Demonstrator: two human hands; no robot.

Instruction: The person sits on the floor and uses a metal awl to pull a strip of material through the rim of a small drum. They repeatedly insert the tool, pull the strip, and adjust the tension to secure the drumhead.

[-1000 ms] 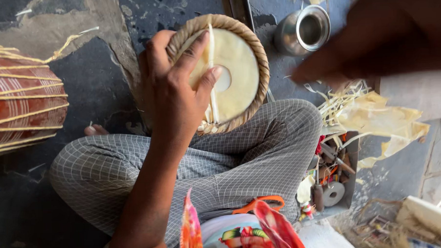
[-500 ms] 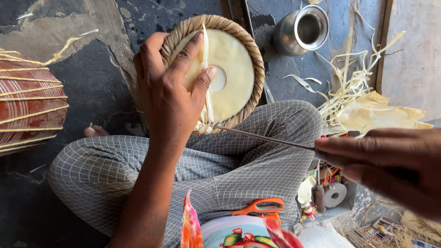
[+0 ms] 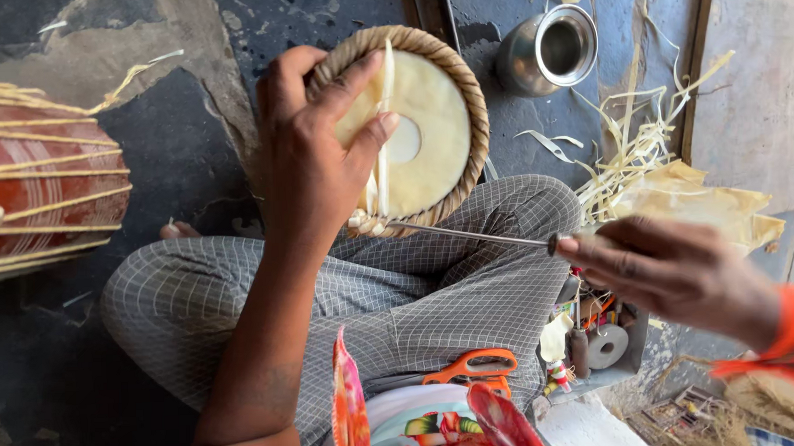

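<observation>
A round drum head [image 3: 422, 125] with a pale skin and a braided rim rests against my knee. My left hand [image 3: 311, 156] grips it from the left, fingers pressing a pale leather strap [image 3: 383, 118] across the skin. My right hand [image 3: 671, 271] holds a thin metal awl [image 3: 472, 235] by its end; the tip touches the lower rim of the drum head beside the strap's end.
A red drum [image 3: 35, 192] laced with pale straps lies at the left. A steel cup [image 3: 549, 51] stands at the top. Pale leather strips and scraps [image 3: 668, 178] lie at the right. Orange scissors [image 3: 472, 370] rest on my lap beside a tool tray [image 3: 595, 339].
My right hand came down from the upper right, now holding the awl, and brought its tip to the drum head's lower rim. The left hand kept its hold.
</observation>
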